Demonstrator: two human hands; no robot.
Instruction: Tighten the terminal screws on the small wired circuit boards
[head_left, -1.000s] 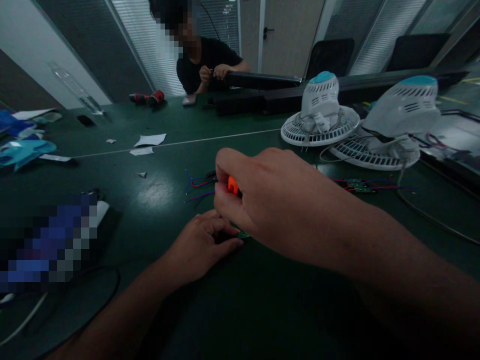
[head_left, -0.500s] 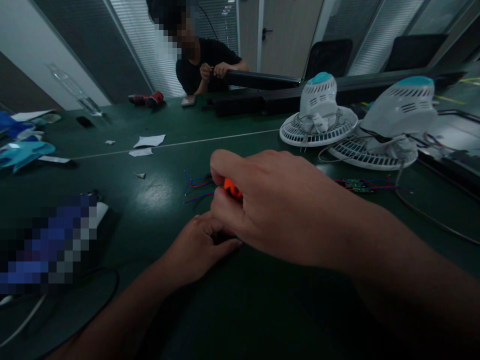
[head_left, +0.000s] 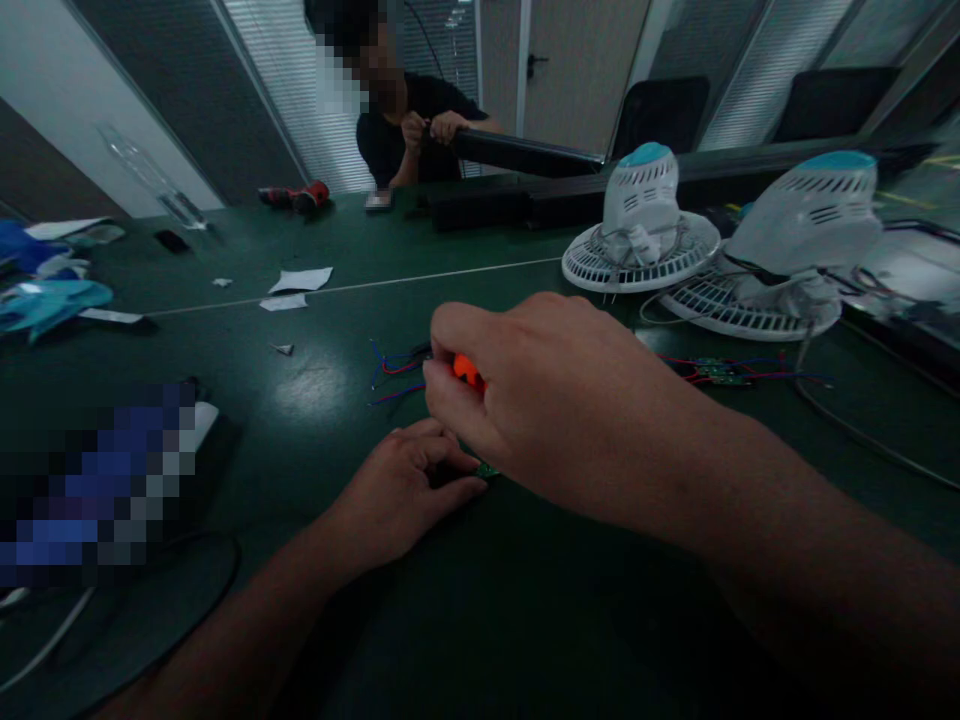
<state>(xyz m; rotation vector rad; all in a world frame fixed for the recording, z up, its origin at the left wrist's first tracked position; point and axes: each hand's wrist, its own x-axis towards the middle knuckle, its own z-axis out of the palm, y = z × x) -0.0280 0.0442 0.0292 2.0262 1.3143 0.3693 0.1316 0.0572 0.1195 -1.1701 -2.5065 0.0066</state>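
My right hand [head_left: 570,410] is closed around an orange-and-black tool handle [head_left: 469,372]. Only a small part of the handle shows between thumb and fingers, so its kind is hidden. Below it and to the left, my left hand [head_left: 409,490] rests low on the table, thumb and fingers pinching a small green circuit board [head_left: 488,470]. Most of that board lies hidden under my right hand. Red and blue wires [head_left: 394,370] stick out on the table beyond my left hand. More green circuit boards [head_left: 716,371] with wires lie to the right, beyond my right wrist.
Two white fan heads [head_left: 641,225] lie face down at the back right, with a grey cable [head_left: 862,435] trailing forward. Across the table a person [head_left: 420,130] handles a long black bar [head_left: 525,152]. A red drill [head_left: 300,197], paper scraps [head_left: 300,280] and a plastic bottle [head_left: 150,180] lie farther left.
My right hand has shifted slightly, and a corner of the green circuit board now shows at my left fingertips. My left hand has barely moved. The view has shifted a little.
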